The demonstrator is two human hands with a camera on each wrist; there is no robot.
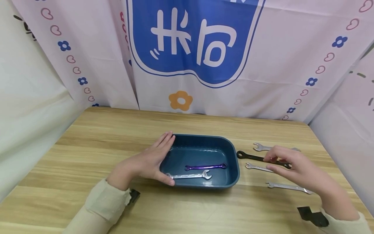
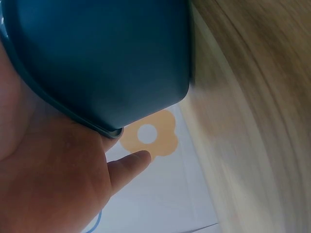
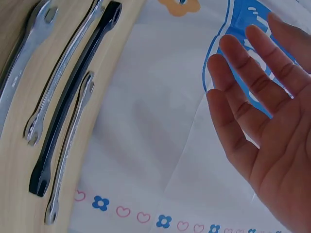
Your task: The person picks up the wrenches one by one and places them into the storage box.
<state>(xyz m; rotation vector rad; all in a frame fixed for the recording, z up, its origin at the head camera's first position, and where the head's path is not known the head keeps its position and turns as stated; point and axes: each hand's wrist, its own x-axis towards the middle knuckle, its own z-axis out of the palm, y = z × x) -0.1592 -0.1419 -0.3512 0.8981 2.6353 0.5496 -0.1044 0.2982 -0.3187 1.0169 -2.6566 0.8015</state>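
Note:
My left hand (image 1: 147, 164) spans the left end of a dark blue tray (image 1: 237, 169), its fingers straight over the far corner and its thumb along the near rim. In the left wrist view the palm lies against the tray's wall (image 2: 112, 63). Inside the tray lie a purple wrench (image 1: 205, 167) and a silver wrench (image 1: 190, 176), its left end partly behind the thumb. My right hand (image 1: 298, 167) hovers over the wrenches at the right, fingers loosely bent and holding nothing. Beneath it are a black wrench (image 1: 252, 156) and a small silver wrench (image 1: 257, 167), both partly hidden.
Another silver wrench (image 1: 261, 148) lies behind the black one, and a further silver wrench (image 1: 289, 187) lies nearest me. The wooden table (image 1: 96, 143) ends at a white cloth (image 1: 280, 65) with a blue emblem; more cloth hangs at both sides.

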